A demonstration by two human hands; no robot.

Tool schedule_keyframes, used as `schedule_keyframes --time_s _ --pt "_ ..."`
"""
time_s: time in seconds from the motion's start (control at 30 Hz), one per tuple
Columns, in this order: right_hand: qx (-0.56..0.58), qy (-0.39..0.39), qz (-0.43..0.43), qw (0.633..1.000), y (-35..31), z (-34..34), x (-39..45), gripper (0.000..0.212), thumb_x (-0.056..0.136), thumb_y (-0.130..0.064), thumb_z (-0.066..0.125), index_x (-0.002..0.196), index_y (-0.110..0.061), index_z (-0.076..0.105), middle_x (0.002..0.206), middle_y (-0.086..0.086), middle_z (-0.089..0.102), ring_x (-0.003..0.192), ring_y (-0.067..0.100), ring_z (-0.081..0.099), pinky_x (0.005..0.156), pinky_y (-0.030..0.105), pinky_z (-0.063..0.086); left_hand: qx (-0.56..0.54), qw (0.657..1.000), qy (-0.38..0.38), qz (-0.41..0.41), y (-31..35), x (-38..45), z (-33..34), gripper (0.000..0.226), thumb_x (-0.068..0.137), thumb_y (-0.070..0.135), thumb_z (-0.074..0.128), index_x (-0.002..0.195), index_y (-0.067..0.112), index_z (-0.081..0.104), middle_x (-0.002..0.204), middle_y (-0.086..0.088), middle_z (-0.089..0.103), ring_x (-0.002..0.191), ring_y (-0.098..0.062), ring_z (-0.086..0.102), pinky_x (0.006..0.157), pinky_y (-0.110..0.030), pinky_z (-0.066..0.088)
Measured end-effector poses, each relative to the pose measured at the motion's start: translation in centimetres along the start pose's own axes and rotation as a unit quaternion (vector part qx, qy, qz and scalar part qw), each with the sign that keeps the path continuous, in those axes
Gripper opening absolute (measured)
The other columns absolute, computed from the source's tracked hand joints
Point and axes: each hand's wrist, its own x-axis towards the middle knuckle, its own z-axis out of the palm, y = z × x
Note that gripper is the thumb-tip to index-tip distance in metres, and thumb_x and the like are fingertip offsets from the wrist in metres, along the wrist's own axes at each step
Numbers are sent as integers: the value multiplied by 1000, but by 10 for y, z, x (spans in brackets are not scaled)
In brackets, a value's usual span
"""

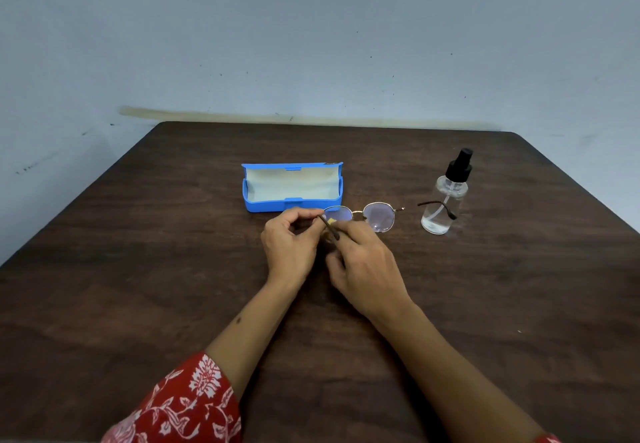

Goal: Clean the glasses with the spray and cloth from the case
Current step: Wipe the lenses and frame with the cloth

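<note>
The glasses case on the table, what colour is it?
Bright blue outside, pale cream lining inside the case, seen in the head view.

Thin gold-rimmed round glasses (367, 215) are held upright above the table, temples unfolded. A blue plastic case (292, 188) lies open behind them. A clear spray bottle with a black nozzle (446, 194) stands upright to their right.

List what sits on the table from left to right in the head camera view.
Blue case, open → left hand → right hand → glasses, held by both hands → spray bottle, upright.
</note>
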Motion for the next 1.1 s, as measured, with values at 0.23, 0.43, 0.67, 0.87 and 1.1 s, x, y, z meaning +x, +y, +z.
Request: schedule_keyframes --time_s 0.23,0.43,0.67,0.87,1.1 --pt "-34 11 20 999 0 2 1 34 74 -11 40 90 0 68 91 10 66 81 25 61 59 29 52 -8 1000 0 0 0 0 1 20 73 4 74 71 24 71 74 6 72 73 -9 68 77 -32 56" --pt "-29 15 30 999 1 0 0 32 74 -13 40 87 -1 67 88 10 65 78 26 62 58 31 52 -6 1000 5 2 1 -1 0 26 73 1 72 69 27 70 71 11 70 68 -2 66 75 -28 56" --pt "-22 -15 2 1000 -1 3 -1 32 74 -12 40 86 -2 68 86 8 65 75 26 61 58 33 52 -3 1000 7 -1 2 -2 -1 24 73 1 73 70 24 70 74 7 70 71 -6 67 78 -31 57" --pt "-36 4 21 999 1 1 0 34 75 -12 40 91 -1 67 92 10 65 80 25 62 59 29 52 -4 1000 6 2 2 -1 1 23 73 1 73 71 24 71 75 6 71 71 -7 67 80 -34 57" --pt "-45 4 31 999 2 -1 0 33 74 -12 40 87 -1 68 88 9 66 78 26 63 55 29 53 4 1000 7 8 1 -1 0 27 73 1 73 70 27 70 75 8 71 73 -8 67 81 -35 57"
